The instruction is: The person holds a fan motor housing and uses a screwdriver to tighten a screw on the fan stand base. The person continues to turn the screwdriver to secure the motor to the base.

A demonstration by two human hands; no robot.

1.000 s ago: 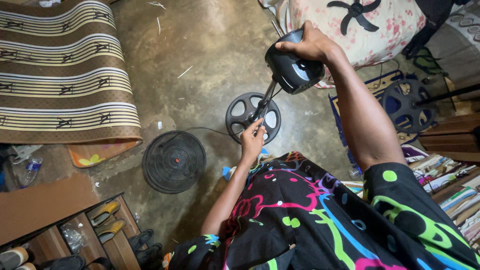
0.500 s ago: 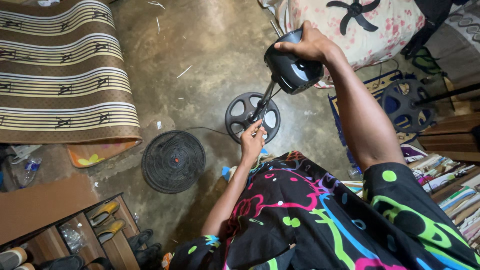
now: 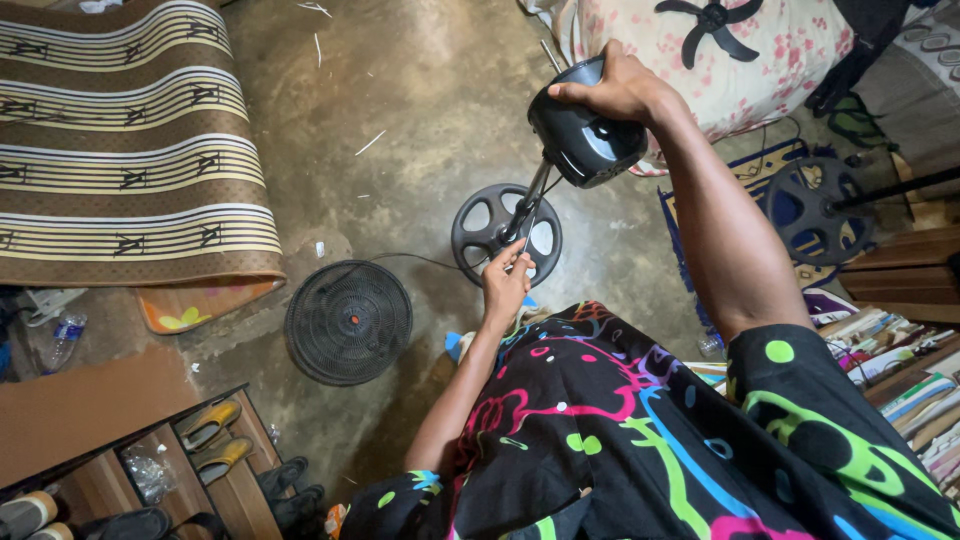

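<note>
Overhead, standing fan stripped of grille | right hand (image 3: 618, 88) grips motor housing (image 3: 585, 137) above round base (image 3: 506, 233) | left hand (image 3: 505, 283), fingers closed, pinches pole (image 3: 531, 203) | step: steadying pole; next calls for firm grip.

— What colours were seen on the fan parts?
— The motor housing (image 3: 586, 140), round base (image 3: 506, 232) and grille (image 3: 348, 322) were black, the grille marked by a red centre dot.
— And the fabrics?
— The mat (image 3: 125, 150) was striped brown and cream; the garment (image 3: 640, 440) was patterned in neon swirls on black.
</note>
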